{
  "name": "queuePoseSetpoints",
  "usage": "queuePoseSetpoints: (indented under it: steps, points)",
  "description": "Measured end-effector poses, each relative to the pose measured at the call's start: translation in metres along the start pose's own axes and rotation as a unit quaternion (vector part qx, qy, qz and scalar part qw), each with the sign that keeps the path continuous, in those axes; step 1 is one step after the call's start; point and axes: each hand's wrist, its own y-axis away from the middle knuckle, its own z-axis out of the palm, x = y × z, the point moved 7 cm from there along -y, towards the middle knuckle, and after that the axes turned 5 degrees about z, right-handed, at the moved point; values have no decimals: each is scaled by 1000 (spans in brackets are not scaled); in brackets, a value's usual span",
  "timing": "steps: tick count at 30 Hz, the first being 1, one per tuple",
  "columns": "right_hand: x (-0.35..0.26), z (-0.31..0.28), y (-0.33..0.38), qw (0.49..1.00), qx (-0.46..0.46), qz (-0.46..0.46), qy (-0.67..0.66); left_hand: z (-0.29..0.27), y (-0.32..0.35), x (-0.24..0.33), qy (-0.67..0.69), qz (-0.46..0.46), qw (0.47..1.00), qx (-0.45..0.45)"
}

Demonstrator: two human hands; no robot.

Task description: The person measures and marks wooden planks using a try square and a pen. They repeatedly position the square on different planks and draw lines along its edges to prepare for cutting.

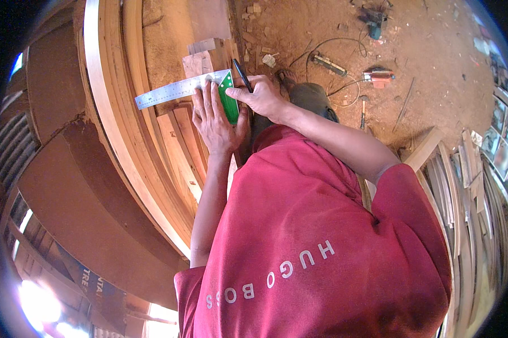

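A try square with a green handle (228,106) and a long silver ruled blade (161,96) lies across a wooden piece (198,64). My left hand (215,127) holds the square down, its fingers stretched over the blade and its thumb along the handle's right side. My right hand (262,99) is closed around a black pen (242,76) that slants up and to the left. The right thumb reaches onto the green handle. Whether the pen's tip touches the wood is hidden.
Long planks (131,112) run along the left. On the dusty floor are an orange-red power tool (379,78), a greenish tool (374,30), a hammer (363,111) and black cords (344,44). Stacked timber strips (456,197) stand at the right.
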Motion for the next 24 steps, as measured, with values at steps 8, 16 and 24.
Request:
queuePoseSetpoints:
  steps: [8,16,24]
  points:
    - [-3,1,1,1000,-8,2,-24,-1,-2,3,-11,-3,1000,-13]
    - [0,-1,0,1000,-5,-9,1,2,-1,-1,2,-1,1000,-1]
    - [5,-1,-3,1000,2,-4,-7,-1,-4,2,-7,-1,1000,-15]
